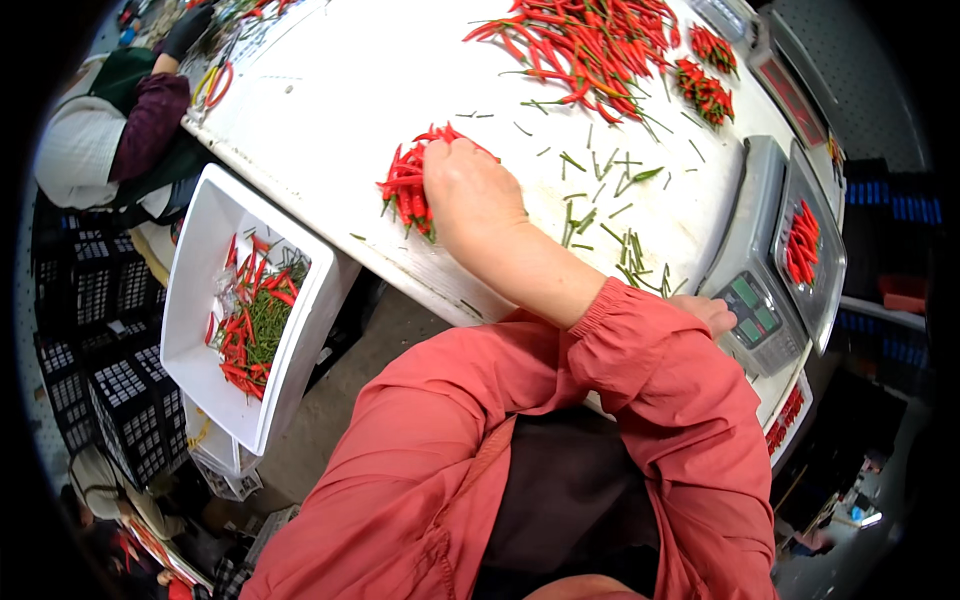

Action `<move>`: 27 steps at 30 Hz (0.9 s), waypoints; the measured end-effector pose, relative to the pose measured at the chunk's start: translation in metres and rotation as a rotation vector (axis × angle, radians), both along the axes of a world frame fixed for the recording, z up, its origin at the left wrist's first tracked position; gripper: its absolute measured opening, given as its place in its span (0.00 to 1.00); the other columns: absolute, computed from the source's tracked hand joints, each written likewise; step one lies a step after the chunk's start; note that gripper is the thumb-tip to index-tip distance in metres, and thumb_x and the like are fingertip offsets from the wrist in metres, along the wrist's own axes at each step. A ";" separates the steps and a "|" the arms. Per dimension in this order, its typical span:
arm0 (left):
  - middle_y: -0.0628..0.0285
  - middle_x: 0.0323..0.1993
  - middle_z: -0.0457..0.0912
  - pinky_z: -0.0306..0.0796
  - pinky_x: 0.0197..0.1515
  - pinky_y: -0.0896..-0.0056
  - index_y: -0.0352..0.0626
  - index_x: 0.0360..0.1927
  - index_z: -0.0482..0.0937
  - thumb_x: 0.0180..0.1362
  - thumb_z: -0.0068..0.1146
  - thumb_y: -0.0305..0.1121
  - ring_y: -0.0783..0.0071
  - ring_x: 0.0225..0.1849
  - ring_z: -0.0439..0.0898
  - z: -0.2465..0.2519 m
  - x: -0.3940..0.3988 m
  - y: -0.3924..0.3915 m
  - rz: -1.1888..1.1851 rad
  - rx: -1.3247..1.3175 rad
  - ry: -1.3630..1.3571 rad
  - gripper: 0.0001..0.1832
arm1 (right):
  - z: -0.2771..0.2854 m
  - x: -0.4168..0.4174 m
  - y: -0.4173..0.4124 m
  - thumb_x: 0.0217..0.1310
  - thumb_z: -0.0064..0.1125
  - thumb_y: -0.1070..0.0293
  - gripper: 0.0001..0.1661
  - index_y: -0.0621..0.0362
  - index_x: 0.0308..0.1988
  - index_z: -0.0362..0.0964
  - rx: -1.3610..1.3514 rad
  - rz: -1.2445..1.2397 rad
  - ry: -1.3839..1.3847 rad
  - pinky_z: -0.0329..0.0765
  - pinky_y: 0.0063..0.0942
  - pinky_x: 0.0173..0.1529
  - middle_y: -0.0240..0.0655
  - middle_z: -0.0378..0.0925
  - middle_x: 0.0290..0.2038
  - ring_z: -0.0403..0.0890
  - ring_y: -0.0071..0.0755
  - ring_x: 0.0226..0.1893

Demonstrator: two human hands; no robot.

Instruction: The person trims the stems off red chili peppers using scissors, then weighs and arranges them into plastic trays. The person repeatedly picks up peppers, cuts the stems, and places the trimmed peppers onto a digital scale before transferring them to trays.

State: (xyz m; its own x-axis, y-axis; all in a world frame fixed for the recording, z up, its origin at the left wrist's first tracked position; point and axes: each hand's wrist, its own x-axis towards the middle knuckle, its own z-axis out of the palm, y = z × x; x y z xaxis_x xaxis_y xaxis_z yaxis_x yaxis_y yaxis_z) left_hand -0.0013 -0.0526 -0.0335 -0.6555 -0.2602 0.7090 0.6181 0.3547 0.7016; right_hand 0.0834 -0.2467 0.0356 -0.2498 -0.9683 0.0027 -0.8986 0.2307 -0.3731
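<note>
My arms are crossed, the right one over the left. On the white table, my right hand (474, 184) is curled over a bunch of red chili peppers (407, 187), gripping it from above; the fingertips are hidden behind the hand. My left hand (703, 312) shows past the right sleeve, beside the display of a grey digital scale (765, 315). The sleeve covers most of it, so its grip cannot be seen. Several red chilies (802, 244) lie on the scale's metal pan. Cut green stems (630, 251) are scattered between my hands.
A large heap of red chilies (585, 45) lies at the far side, with small bundles (705, 94) beside it. A white bin (187, 330) of chilies and stems stands left of the table. At upper left a gloved co-worker (127, 127) is near scissors (217, 82).
</note>
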 end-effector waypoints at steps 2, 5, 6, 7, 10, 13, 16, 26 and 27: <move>0.57 0.25 0.69 0.67 0.25 0.57 0.42 0.34 0.69 0.47 0.55 0.22 0.54 0.26 0.74 -0.005 -0.004 0.005 0.015 -0.013 -0.021 0.10 | -0.001 -0.001 0.001 0.54 0.53 0.78 0.09 0.67 0.38 0.68 -0.004 0.010 0.005 0.81 0.42 0.40 0.51 0.75 0.37 0.82 0.52 0.39; 0.57 0.24 0.68 0.67 0.25 0.57 0.42 0.32 0.68 0.47 0.54 0.22 0.54 0.26 0.74 -0.007 -0.007 0.009 0.051 -0.028 -0.021 0.09 | 0.001 -0.002 0.000 0.53 0.53 0.79 0.09 0.67 0.37 0.67 0.003 0.013 0.044 0.82 0.40 0.39 0.51 0.75 0.36 0.82 0.51 0.38; 0.57 0.24 0.68 0.67 0.24 0.57 0.42 0.32 0.68 0.47 0.54 0.22 0.54 0.26 0.74 -0.007 -0.007 0.010 0.069 -0.031 -0.015 0.09 | 0.000 -0.001 0.000 0.53 0.54 0.79 0.09 0.67 0.37 0.67 0.002 0.015 0.058 0.82 0.40 0.38 0.51 0.75 0.36 0.82 0.51 0.37; 0.57 0.24 0.68 0.67 0.24 0.57 0.42 0.31 0.68 0.47 0.54 0.22 0.55 0.26 0.74 -0.007 -0.008 0.011 0.084 -0.040 -0.022 0.09 | -0.001 -0.001 -0.001 0.53 0.54 0.79 0.09 0.67 0.37 0.67 0.000 0.015 0.072 0.82 0.39 0.38 0.51 0.75 0.36 0.82 0.50 0.37; 0.57 0.24 0.68 0.67 0.23 0.58 0.42 0.31 0.68 0.46 0.54 0.21 0.56 0.25 0.74 -0.009 -0.007 0.013 0.106 -0.061 -0.036 0.09 | -0.006 -0.003 -0.001 0.52 0.54 0.80 0.08 0.66 0.36 0.67 -0.043 0.011 0.091 0.82 0.39 0.37 0.50 0.76 0.34 0.83 0.49 0.35; 0.57 0.24 0.68 0.67 0.23 0.59 0.42 0.30 0.68 0.45 0.54 0.21 0.57 0.25 0.74 -0.009 -0.008 0.012 0.086 -0.061 -0.028 0.10 | -0.009 -0.003 -0.001 0.51 0.55 0.79 0.08 0.65 0.35 0.67 -0.075 0.026 0.122 0.82 0.38 0.35 0.49 0.75 0.32 0.83 0.48 0.33; 0.58 0.24 0.68 0.67 0.23 0.60 0.42 0.30 0.67 0.45 0.54 0.21 0.57 0.25 0.74 -0.006 -0.006 0.007 0.063 -0.050 -0.014 0.10 | -0.008 -0.001 0.001 0.51 0.55 0.79 0.08 0.64 0.35 0.67 -0.059 0.042 0.181 0.82 0.37 0.33 0.48 0.75 0.31 0.83 0.46 0.31; 0.58 0.24 0.68 0.66 0.23 0.59 0.42 0.29 0.67 0.48 0.55 0.22 0.56 0.25 0.74 0.001 0.000 0.000 0.053 -0.031 -0.020 0.08 | -0.008 0.001 0.000 0.52 0.55 0.77 0.09 0.65 0.36 0.66 -0.035 -0.012 0.080 0.81 0.40 0.33 0.51 0.75 0.34 0.82 0.50 0.30; 0.58 0.24 0.68 0.66 0.23 0.59 0.42 0.29 0.67 0.48 0.55 0.23 0.56 0.25 0.73 0.003 0.002 -0.003 0.033 -0.018 -0.018 0.08 | -0.006 0.001 0.000 0.52 0.56 0.77 0.10 0.66 0.36 0.65 -0.034 -0.019 0.055 0.81 0.41 0.34 0.52 0.74 0.35 0.82 0.51 0.31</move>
